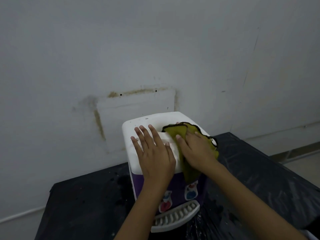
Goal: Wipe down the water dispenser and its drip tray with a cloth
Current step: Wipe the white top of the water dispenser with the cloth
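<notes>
Fingers (144,135) spread wide and straight on the left hand (155,160), palm down, flat on the white top of the water dispenser (155,118), holding nothing. Over to the right hand (197,149): it lies stretched out on the cloth (174,131), pressing it onto the right side of the dispenser's top, thumb out toward the left hand. A fold hides part of those fingers, with one fingertip peeking past the far edge. The cloth is yellow-green with a dark stitched border, bunched under the palm, and a tail of it hangs down over the front edge onto the purple face. Lower on that purple face sit two taps, the red tap (165,206) and the blue tap (191,194), side by side. Just beneath them juts the drip tray (174,217), white and slotted, neither hand touching it. The dispenser stands on a black surface (83,201) flecked with pale spots and wet patches, close to a pale wall (155,49) marked by brownish stains (98,122).
</notes>
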